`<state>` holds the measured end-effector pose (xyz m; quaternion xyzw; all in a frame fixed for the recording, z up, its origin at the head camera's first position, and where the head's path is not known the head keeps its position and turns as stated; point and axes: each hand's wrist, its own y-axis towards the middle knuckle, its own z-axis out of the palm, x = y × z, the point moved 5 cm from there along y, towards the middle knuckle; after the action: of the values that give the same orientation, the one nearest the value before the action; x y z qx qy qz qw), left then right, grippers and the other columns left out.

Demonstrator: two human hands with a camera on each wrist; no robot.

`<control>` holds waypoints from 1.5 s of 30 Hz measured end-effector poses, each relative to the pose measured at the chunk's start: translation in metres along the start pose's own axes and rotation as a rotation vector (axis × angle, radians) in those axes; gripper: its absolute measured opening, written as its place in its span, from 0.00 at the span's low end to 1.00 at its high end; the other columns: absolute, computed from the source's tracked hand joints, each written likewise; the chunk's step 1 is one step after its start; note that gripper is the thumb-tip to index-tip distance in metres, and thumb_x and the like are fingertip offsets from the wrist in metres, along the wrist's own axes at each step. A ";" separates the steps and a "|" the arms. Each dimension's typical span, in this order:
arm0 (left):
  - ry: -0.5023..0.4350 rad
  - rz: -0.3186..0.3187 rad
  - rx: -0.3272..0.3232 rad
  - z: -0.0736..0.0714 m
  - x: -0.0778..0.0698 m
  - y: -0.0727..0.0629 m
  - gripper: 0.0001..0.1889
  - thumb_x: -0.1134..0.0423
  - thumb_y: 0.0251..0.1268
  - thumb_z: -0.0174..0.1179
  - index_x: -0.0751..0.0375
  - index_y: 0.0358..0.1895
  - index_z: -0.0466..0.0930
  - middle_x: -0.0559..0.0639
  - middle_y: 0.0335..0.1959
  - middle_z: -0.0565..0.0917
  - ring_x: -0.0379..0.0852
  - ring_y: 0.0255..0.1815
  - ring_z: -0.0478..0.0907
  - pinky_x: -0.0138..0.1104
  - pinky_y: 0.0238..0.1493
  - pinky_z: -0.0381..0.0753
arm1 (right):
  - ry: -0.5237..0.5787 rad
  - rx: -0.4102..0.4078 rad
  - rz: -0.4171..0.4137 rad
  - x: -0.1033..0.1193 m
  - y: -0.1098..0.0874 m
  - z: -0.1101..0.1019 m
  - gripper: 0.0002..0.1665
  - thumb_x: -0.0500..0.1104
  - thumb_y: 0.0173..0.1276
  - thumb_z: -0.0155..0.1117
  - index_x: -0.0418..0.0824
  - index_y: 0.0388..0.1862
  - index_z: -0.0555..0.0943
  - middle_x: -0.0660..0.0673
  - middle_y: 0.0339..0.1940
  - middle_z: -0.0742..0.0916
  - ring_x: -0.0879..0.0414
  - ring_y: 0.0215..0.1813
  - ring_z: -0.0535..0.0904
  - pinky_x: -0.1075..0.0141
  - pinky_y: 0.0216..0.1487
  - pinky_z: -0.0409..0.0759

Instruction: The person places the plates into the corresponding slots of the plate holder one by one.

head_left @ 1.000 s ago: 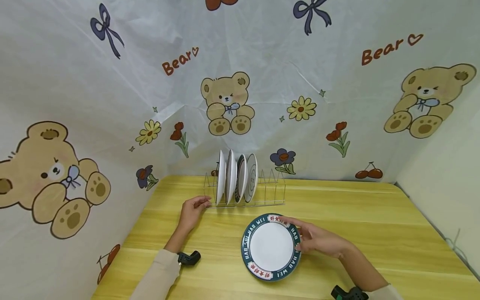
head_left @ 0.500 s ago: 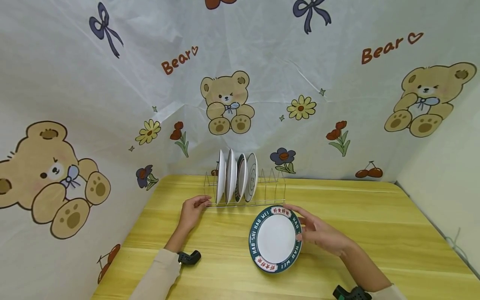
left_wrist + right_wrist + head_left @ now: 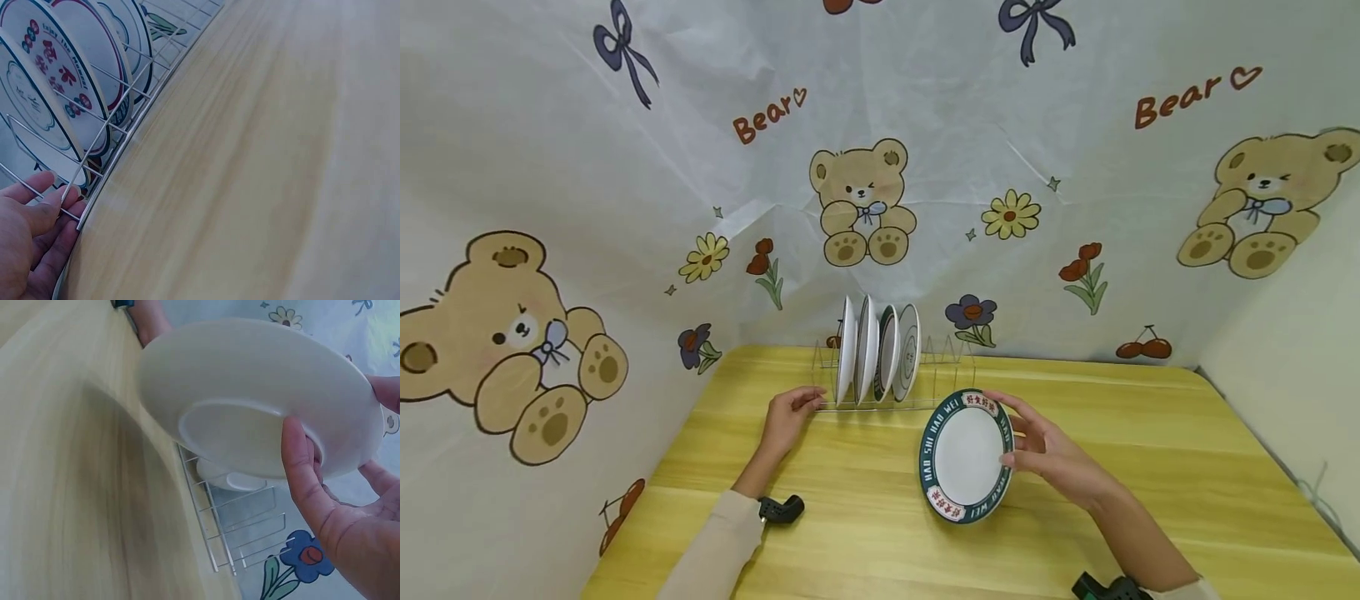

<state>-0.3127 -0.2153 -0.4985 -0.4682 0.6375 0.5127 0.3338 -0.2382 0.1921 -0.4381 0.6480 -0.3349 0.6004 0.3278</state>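
Note:
My right hand point(image 3: 1060, 462) holds a white plate point(image 3: 967, 457) with a dark green lettered rim by its right edge. The plate is tilted above the table, in front of the rack's right part. In the right wrist view its pale underside point(image 3: 250, 369) shows, with fingers point(image 3: 300, 462) behind it and the thumb at the rim. My left hand point(image 3: 786, 423) grips the front left corner of a wire plate rack point(image 3: 880, 408); in the left wrist view its fingertips pinch the wire end. Several white plates point(image 3: 866, 350) stand upright in the rack's left slots.
The rack stands near the back of a yellow wood-grain table point(image 3: 850, 517). Behind it hangs a white cloth point(image 3: 940, 100) printed with bears and flowers. A pale wall point(image 3: 1300, 375) borders the right side. Wire dividers rise to the right of the standing plates.
My right hand has raised the green-rimmed plate and carried it right and toward the rack, tilting it more upright. My left hand stays on the rack corner. The head view has shifted slightly.

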 end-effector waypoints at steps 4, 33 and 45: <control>0.007 -0.001 0.014 0.001 -0.001 0.002 0.11 0.78 0.70 0.59 0.79 0.51 0.83 0.73 0.49 0.85 0.67 0.47 0.85 0.51 0.49 0.87 | -0.031 -0.045 -0.028 0.010 -0.004 -0.003 0.49 0.34 0.69 0.64 0.52 0.83 0.54 0.34 0.78 0.61 0.35 0.65 0.72 0.49 0.57 0.84; -0.005 -0.028 0.011 -0.001 0.009 0.003 0.10 0.78 0.70 0.59 0.80 0.51 0.83 0.74 0.49 0.84 0.66 0.45 0.86 0.44 0.48 0.88 | -0.264 -0.135 -0.143 0.096 0.055 -0.038 0.49 0.36 0.69 0.67 0.57 0.83 0.55 0.32 0.65 0.75 0.44 0.55 0.82 0.58 0.52 0.87; -0.049 -0.048 -0.016 -0.002 0.042 0.010 0.10 0.72 0.70 0.63 0.71 0.50 0.86 0.67 0.48 0.87 0.62 0.46 0.87 0.39 0.47 0.89 | -0.258 -0.152 -0.126 0.096 0.095 -0.042 0.49 0.36 0.69 0.70 0.53 0.82 0.57 0.31 0.53 0.75 0.44 0.47 0.81 0.56 0.49 0.89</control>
<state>-0.3365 -0.2276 -0.5325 -0.4734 0.6138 0.5208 0.3577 -0.3352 0.1694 -0.3376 0.7129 -0.3774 0.4634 0.3669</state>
